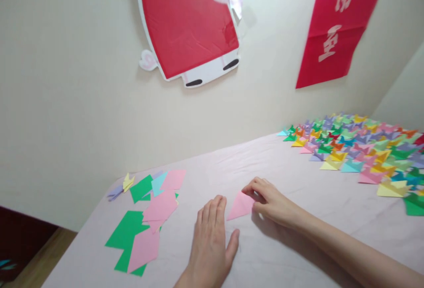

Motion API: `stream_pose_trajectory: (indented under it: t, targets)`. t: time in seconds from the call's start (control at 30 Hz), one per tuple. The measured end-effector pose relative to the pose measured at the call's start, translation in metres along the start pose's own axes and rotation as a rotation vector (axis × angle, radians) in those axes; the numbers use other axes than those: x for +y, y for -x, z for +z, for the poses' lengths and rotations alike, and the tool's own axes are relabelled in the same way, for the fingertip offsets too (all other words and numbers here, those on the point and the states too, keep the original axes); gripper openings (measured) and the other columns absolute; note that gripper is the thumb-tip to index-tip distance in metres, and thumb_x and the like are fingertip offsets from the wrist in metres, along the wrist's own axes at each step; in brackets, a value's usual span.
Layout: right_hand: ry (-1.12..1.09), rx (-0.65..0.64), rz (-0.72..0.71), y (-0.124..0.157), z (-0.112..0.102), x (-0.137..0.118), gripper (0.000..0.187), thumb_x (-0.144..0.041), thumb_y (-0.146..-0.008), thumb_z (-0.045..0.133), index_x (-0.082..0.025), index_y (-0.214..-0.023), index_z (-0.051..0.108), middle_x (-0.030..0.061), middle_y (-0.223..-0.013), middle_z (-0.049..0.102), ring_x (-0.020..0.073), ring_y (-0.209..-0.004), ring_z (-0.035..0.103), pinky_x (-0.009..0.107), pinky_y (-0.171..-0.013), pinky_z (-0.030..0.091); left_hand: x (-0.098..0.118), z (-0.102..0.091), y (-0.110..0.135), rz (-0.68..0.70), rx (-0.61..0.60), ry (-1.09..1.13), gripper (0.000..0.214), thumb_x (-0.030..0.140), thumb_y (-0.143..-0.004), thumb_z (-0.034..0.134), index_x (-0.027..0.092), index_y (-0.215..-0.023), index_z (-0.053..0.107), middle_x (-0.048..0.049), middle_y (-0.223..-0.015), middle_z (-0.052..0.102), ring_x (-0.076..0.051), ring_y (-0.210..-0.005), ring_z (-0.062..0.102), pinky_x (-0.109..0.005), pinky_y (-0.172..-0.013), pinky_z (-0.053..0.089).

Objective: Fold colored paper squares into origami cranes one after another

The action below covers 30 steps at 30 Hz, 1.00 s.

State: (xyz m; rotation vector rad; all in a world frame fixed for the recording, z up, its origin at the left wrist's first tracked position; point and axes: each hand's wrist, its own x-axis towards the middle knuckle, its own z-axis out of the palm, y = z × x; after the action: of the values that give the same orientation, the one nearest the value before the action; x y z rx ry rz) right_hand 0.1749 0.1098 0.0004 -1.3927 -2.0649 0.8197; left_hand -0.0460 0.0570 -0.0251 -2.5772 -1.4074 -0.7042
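A folded piece of pink paper (239,206) lies on the cloth-covered surface between my hands, with a pointed corner toward the left. My right hand (270,202) has its thumb and fingers closed on the paper's right side. Just left of the paper, my left hand (212,239) rests flat, palm down, with the thumb spread away from the fingers and nothing in it. A gap shows between the left fingertips and the pink paper. The part of the paper under the right fingers is hidden.
Loose paper sheets lie at left, among them a green sheet (127,230) and a pink sheet (144,249). Small yellow folded paper (128,183) stands behind them. Rows of colourful folded paper pieces (361,151) fill the right side. A wall (82,102) borders the back.
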Motion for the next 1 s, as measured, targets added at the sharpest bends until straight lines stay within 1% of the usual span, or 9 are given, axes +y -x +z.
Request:
stream_pose_trajectory:
  t: [0.17,0.23,0.33,0.43,0.53,0.67,0.77,0.9,1.0]
  targets:
    - [0.061,0.008,-0.054,0.002,0.004,-0.002,0.042,-0.012,-0.062,0.061,-0.019,-0.103,0.062,0.0073,-0.106,0.061,0.0264,-0.101,0.053,0.043,-0.092,0.039,0.003,0.001,0.001,-0.029,0.032,0.025,0.067,0.019,-0.088,0.054,0.012,-0.148,0.024,-0.0186,-0.141,0.047,-0.031,-0.129,0.044,-0.051,-0.104,0.038]
    - [0.012,-0.011,-0.093,0.001,0.005,-0.001,0.044,-0.01,-0.061,0.059,-0.02,-0.103,0.061,0.0063,-0.106,0.061,0.0258,-0.102,0.053,0.043,-0.092,0.039,0.006,0.001,0.0,-0.073,0.034,0.07,0.071,0.017,-0.086,0.055,0.011,-0.148,0.022,-0.0185,-0.142,0.047,-0.03,-0.128,0.044,-0.05,-0.105,0.038]
    - [-0.077,-0.024,-0.169,0.002,0.007,0.0,0.041,-0.005,-0.059,0.054,-0.021,-0.096,0.059,0.004,-0.099,0.06,0.024,-0.097,0.054,0.04,-0.088,0.042,0.01,-0.003,-0.003,-0.112,0.028,0.135,0.073,0.014,-0.084,0.055,0.011,-0.149,0.021,-0.0179,-0.142,0.047,-0.028,-0.128,0.044,-0.049,-0.105,0.037]
    - [-0.134,-0.01,-0.242,0.004,0.009,0.001,0.037,-0.003,-0.063,0.05,-0.022,-0.093,0.057,0.0038,-0.097,0.06,0.0237,-0.097,0.053,0.04,-0.087,0.043,0.014,-0.01,-0.004,-0.095,0.001,0.18,0.07,0.012,-0.085,0.054,0.014,-0.148,0.026,-0.0151,-0.142,0.047,-0.027,-0.128,0.042,-0.048,-0.106,0.036]
    - [-0.144,-0.012,-0.311,0.008,0.011,0.001,0.039,-0.002,-0.069,0.049,-0.024,-0.1,0.059,0.0048,-0.104,0.061,0.0242,-0.102,0.052,0.042,-0.093,0.042,0.015,-0.018,-0.002,-0.072,-0.056,0.205,0.065,0.013,-0.084,0.055,0.019,-0.146,0.033,-0.0112,-0.143,0.048,-0.027,-0.13,0.04,-0.049,-0.108,0.034]
    - [-0.076,-0.005,-0.371,0.012,0.012,0.001,0.043,-0.003,-0.078,0.048,-0.027,-0.111,0.062,0.0062,-0.109,0.062,0.0245,-0.106,0.053,0.043,-0.096,0.042,0.018,-0.026,-0.001,-0.064,-0.113,0.217,0.066,0.019,-0.084,0.057,0.019,-0.146,0.035,-0.0107,-0.15,0.041,-0.029,-0.134,0.035,-0.051,-0.109,0.033]
    - [-0.002,0.03,-0.408,0.013,0.013,0.001,0.042,-0.005,-0.081,0.048,-0.029,-0.113,0.064,0.0072,-0.112,0.062,0.0253,-0.106,0.053,0.044,-0.094,0.043,0.021,-0.027,-0.001,-0.071,-0.142,0.222,0.065,0.023,-0.083,0.059,0.019,-0.145,0.037,-0.0111,-0.151,0.04,-0.029,-0.133,0.036,-0.05,-0.108,0.035]
    - [0.027,0.068,-0.433,0.015,0.013,0.002,0.033,-0.006,-0.08,0.049,-0.026,-0.103,0.063,0.0075,-0.112,0.063,0.0259,-0.108,0.053,0.046,-0.095,0.042,0.025,-0.029,0.001,-0.085,-0.15,0.204,0.061,0.033,-0.082,0.066,0.018,-0.138,0.046,-0.0118,-0.149,0.042,-0.03,-0.133,0.038,-0.051,-0.108,0.035]
    - [0.036,0.063,-0.442,0.021,0.009,0.002,0.021,-0.007,-0.081,0.049,-0.025,-0.088,0.058,0.0069,-0.107,0.063,0.0253,-0.104,0.053,0.045,-0.092,0.043,0.027,-0.031,0.006,-0.034,-0.194,0.214,0.053,0.045,-0.085,0.064,0.021,-0.131,0.052,-0.0086,-0.146,0.047,-0.028,-0.133,0.038,-0.052,-0.109,0.033]
